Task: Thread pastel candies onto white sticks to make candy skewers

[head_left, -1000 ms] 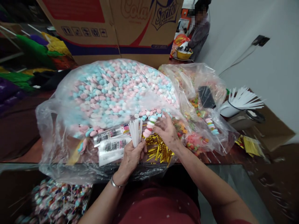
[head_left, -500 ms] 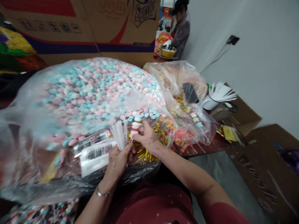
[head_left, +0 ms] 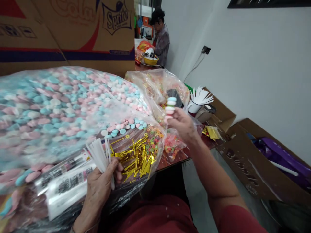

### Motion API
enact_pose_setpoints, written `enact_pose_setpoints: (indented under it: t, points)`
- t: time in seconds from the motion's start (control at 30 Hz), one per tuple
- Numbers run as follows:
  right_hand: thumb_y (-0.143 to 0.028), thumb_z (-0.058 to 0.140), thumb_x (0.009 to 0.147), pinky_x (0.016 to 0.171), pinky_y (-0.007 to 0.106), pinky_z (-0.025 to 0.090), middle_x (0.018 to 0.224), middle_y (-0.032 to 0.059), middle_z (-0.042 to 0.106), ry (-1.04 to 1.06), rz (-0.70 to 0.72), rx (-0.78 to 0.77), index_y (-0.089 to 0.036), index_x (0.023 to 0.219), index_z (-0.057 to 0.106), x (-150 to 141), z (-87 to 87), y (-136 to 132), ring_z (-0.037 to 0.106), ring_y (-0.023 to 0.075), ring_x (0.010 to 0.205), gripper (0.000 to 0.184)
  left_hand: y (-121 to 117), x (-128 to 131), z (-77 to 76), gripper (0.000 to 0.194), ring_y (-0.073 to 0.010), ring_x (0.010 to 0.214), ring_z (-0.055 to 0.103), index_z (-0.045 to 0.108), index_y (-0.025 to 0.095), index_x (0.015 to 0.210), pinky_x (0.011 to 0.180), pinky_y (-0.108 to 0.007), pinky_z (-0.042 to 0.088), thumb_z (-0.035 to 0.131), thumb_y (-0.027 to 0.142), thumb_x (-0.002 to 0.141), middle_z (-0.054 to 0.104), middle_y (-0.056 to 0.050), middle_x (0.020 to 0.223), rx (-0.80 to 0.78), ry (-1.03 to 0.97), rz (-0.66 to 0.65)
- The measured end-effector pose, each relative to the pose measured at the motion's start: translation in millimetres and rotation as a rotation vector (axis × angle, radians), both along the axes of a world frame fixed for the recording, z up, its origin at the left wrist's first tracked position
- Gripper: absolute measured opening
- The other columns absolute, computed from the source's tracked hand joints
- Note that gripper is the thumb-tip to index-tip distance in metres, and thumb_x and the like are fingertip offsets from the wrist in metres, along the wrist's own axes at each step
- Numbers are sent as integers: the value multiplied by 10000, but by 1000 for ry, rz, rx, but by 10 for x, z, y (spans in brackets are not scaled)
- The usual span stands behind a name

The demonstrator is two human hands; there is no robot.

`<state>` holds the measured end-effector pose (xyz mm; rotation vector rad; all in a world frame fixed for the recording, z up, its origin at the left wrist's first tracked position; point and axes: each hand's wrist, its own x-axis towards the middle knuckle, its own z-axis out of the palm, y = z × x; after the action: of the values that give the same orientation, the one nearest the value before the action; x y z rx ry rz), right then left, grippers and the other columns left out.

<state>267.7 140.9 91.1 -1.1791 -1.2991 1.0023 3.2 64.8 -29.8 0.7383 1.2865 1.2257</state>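
My left hand [head_left: 100,184] is closed around a bunch of thin white sticks [head_left: 97,154] that fan upward. Between the thumb and fingers of my right hand [head_left: 183,126] is a candy skewer [head_left: 171,105], a stack of pale blue, white, green and pink pieces held upright over the bag of small candy. Gold twist ties [head_left: 139,158] lie spread just right of my left hand. Beyond them are small coloured candy rings [head_left: 153,140] and a row of loose pastel candies [head_left: 123,126]. Printed plastic packets [head_left: 69,187] lie beside my left wrist.
A large clear bag of pastel candies [head_left: 70,100] covers the left side, before a cardboard box [head_left: 80,32]. Right of it stand a cup of white strips [head_left: 198,100] and a lidded container [head_left: 206,113]. An open carton [head_left: 238,161] sits lower right. Another person [head_left: 161,35] stands behind.
My right hand has carried the candy skewer away from my left hand, to the right. The view has turned right. My left hand keeps hold of the white sticks.
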Motion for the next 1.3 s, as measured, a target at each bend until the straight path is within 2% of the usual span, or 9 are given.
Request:
enact_pose_setpoints:
  t: [0.17, 0.37, 0.6, 0.8, 0.9, 0.97, 1.03, 1.17, 1.3]
  points:
    - [-246, 655, 628, 484, 231, 385, 670, -33, 591, -302, -257, -184, -158, 950, 629, 888, -30, 54, 497, 104, 549, 335, 0, 9, 64, 397, -58, 322, 367, 629, 146, 734, 304, -169, 267, 714, 534, 751, 540, 43, 447, -22, 147, -46]
    - [-264, 665, 599, 523, 239, 447, 730, 18, 661, -207, -195, -444, -166, 925, 669, 1140, -382, 48, 572, 139, 623, 340, 10, 29, 64, 407, -77, 334, 394, 654, 145, 846, 303, -190, 283, 716, 532, 738, 580, 40, 510, -40, 139, -18]
    - [-251, 610, 767, 562, 249, 374, 731, 37, 654, -1085, -276, -277, -172, 910, 657, 1187, -576, 125, 560, 147, 641, 170, 9, 48, 102, 379, -73, 336, 410, 642, 145, 838, 302, -187, 302, 734, 491, 714, 599, 41, 529, -35, 104, -2]
    - [-280, 541, 832, 670, 348, 422, 880, 165, 687, -1236, -257, -208, -140, 868, 668, 998, -314, 131, 619, 263, 775, 192, 48, 69, 113, 367, -79, 332, 443, 631, 133, 827, 294, -184, 324, 716, 472, 715, 612, 25, 528, -3, -46, -32]
    - [-299, 483, 870, 784, 381, 463, 1005, 166, 694, -1260, -458, 119, -144, 1033, 670, 751, -68, 211, 643, 284, 909, 293, 73, 65, 87, 360, -90, 359, 490, 617, 142, 853, 301, -185, 354, 723, 459, 720, 634, 18, 575, 6, -133, -38]
    - [-318, 478, 893, 826, 369, 465, 1025, 138, 698, -1125, -346, 310, -158, 1059, 670, 465, 30, 251, 636, 254, 936, 300, 79, 56, 62, 375, -83, 365, 489, 629, 139, 896, 301, -185, 360, 734, 455, 723, 630, 25, 606, 11, -162, -32]
    - [-328, 500, 893, 761, 328, 470, 920, 79, 705, -938, -80, 331, -180, 995, 684, 84, 15, 249, 620, 197, 812, 257, 74, 44, 36, 390, -76, 356, 471, 645, 136, 937, 304, -186, 362, 732, 461, 740, 602, 40, 596, 16, -163, -40]
    - [-316, 555, 850, 620, 259, 438, 753, 4, 663, -556, 485, 1, -183, 884, 685, -720, -307, 150, 556, 129, 658, 190, 63, 13, -16, 345, -75, 342, 448, 650, 142, 827, 329, -186, 360, 685, 484, 793, 561, 47, 506, 40, -96, -111]
    - [-260, 558, 781, 610, 238, 405, 667, -25, 583, -306, 619, -172, -173, 724, 606, -1196, -602, 61, 515, 111, 639, 114, 66, -23, -54, 431, -75, 324, 430, 584, 152, 604, 351, -182, 325, 628, 517, 829, 512, 24, 385, 38, -22, -207]
